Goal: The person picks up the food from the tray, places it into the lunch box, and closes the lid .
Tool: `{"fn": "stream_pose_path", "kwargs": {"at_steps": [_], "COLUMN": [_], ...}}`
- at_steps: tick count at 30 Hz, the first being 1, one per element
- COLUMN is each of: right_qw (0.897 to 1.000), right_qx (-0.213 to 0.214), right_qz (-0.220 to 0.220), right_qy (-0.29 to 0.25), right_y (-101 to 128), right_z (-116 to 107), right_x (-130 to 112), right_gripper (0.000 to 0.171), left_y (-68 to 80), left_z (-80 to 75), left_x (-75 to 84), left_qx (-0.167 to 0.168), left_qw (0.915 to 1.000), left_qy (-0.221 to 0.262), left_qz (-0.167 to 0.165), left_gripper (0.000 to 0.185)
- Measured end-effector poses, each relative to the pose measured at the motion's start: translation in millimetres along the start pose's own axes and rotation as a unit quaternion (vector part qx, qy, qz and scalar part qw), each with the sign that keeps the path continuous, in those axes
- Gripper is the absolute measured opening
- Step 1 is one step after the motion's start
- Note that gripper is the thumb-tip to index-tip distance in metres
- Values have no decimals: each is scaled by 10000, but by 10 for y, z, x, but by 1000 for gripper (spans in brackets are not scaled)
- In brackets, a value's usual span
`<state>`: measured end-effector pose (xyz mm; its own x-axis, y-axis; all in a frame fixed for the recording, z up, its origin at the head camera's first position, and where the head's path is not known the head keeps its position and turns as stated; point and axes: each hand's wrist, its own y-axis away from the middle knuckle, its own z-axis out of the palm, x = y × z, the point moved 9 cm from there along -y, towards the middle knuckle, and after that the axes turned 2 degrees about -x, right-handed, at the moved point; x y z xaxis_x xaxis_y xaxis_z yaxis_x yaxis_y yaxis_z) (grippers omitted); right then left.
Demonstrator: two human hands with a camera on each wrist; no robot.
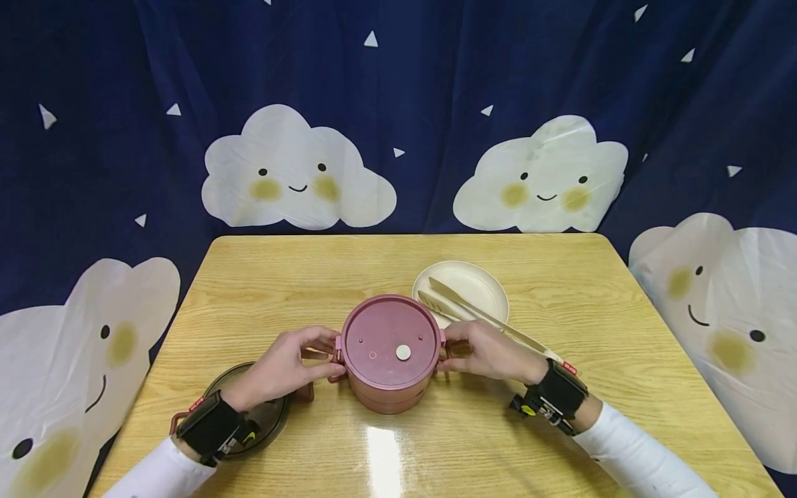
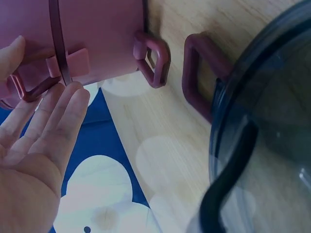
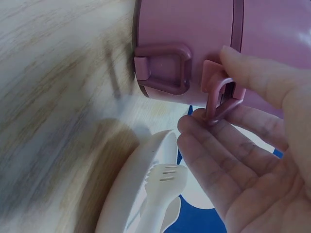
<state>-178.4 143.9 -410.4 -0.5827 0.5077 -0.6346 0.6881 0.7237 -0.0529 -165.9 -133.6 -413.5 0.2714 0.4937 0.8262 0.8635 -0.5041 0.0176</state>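
A dark pink round lidded container [image 1: 389, 353] stands on the wooden table [image 1: 311, 277] near its front edge. My left hand [image 1: 326, 356] is at its left side. In the left wrist view the left hand [image 2: 41, 73] has its thumb and fingers on either side of the lid clasp [image 2: 34, 87]. My right hand [image 1: 454, 349] is at the container's right side. In the right wrist view the right hand [image 3: 218, 87] pinches the other clasp [image 3: 216, 92], thumb above and fingers below. A side handle [image 3: 163, 68] sits lower on the container [image 3: 194, 24].
A dark glass lid [image 1: 261, 415] with a pink handle [image 2: 194, 73] lies by my left wrist. Behind the container to the right is a cream plate [image 1: 479, 283] with cream tongs [image 1: 473, 311] across it. A star-and-cloud curtain hangs behind the table.
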Motion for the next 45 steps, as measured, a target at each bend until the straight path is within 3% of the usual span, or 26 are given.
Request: {"fn": "stream_pose_path", "kwargs": {"at_steps": [6, 19, 33, 45], "right_qw": [9997, 9997, 9967, 9992], "right_qx": [57, 100, -29, 303], "right_qz": [-67, 174, 503, 232], "right_qy": [212, 118, -635, 81], "right_y": [11, 24, 13, 45], "right_z": [-11, 10, 61, 63], "right_x": [-23, 43, 128, 54], "right_gripper": [26, 28, 25, 26], "left_y": [16, -1, -71, -73], "left_z": [-42, -33, 80, 84], "left_x": [20, 23, -29, -45], "left_qx": [-1, -127, -269, -298], "left_qw": [9991, 9934, 9909, 9927], "left_qy": [-406, -1137, -1301, -1158], "left_qz": [-118, 70, 210, 182], "left_gripper": [33, 31, 25, 21]}}
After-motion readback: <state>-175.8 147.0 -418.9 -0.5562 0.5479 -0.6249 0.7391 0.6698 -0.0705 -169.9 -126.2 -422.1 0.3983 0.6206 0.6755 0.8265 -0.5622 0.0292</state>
